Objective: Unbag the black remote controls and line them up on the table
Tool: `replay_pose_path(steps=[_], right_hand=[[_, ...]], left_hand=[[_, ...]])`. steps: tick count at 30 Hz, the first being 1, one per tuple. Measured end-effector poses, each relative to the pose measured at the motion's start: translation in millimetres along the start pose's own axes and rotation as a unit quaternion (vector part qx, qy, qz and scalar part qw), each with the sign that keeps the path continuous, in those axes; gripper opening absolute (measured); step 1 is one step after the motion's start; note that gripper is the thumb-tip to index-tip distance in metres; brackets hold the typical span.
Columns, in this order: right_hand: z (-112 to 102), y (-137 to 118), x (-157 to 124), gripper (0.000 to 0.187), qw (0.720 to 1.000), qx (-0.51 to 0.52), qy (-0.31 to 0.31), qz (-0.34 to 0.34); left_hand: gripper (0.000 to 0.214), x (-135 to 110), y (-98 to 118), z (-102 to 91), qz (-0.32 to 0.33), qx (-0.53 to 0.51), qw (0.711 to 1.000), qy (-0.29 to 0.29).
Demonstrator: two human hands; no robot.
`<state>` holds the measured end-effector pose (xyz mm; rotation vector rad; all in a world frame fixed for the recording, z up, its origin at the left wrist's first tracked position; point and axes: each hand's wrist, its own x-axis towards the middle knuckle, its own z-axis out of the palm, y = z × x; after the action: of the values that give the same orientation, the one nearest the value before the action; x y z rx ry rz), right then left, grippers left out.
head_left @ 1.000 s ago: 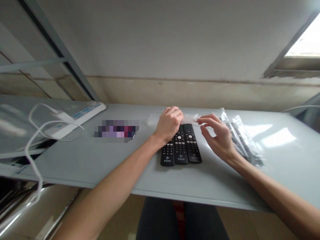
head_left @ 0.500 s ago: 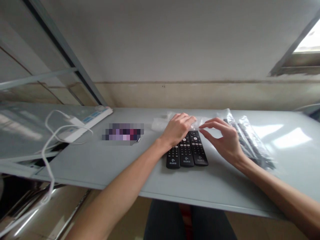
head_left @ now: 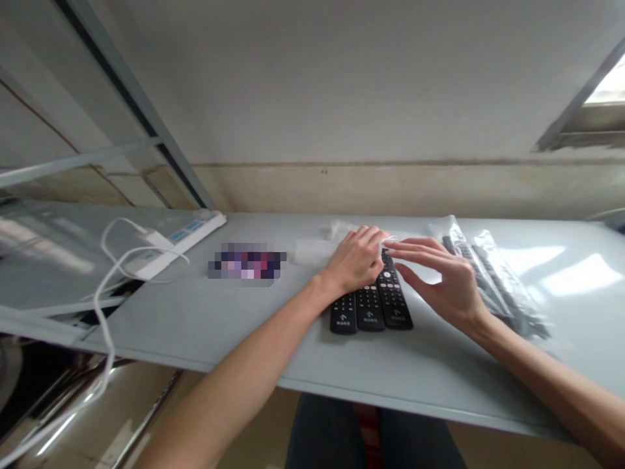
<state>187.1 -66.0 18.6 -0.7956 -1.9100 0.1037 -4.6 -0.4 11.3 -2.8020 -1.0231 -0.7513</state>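
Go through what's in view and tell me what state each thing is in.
left hand, resting over the remotes' top ends, on the film
right hand, fingers curved, raised beside the remotes
three black remote controls, side by side, face up, unwrapped
clear plastic film, loose, crumpled
clear plastic bags, lying flat, dark remotes inside
white power strip, lying flat, charger plugged in
white cable, looping over the table edge

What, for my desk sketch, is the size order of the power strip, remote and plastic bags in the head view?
Largest: the plastic bags and power strip look alike, so I can't rank them.
Smallest: one remote.
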Motion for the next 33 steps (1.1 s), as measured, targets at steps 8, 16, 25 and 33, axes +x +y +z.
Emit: replay_pose_path(steps=[8, 16, 25, 33], right_hand=[[1.9, 5.2, -3.1, 0.040, 0.998, -0.003, -0.060, -0.002], [2.8, 6.7, -6.7, 0.039, 0.997, 0.009, -0.073, -0.012], [-2.8, -2.4, -0.8, 0.042, 0.999, -0.035, 0.000, -0.002], [-1.6, 3.0, -1.9, 0.042, 0.999, -0.053, -0.002, -0.012]], left_hand=[[0.021, 0.3, -0.4, -2.1, 0.002, -0.011, 1.000, 0.013], [0.025, -1.1, 0.4, -5.2, 0.029, 0.011, 0.999, 0.010], [0.028, 1.4, 0.8, -2.2, 0.039, 0.011, 0.999, 0.015], [0.022, -0.6, -5.4, -1.1, 0.039, -0.008, 0.999, 0.031]])
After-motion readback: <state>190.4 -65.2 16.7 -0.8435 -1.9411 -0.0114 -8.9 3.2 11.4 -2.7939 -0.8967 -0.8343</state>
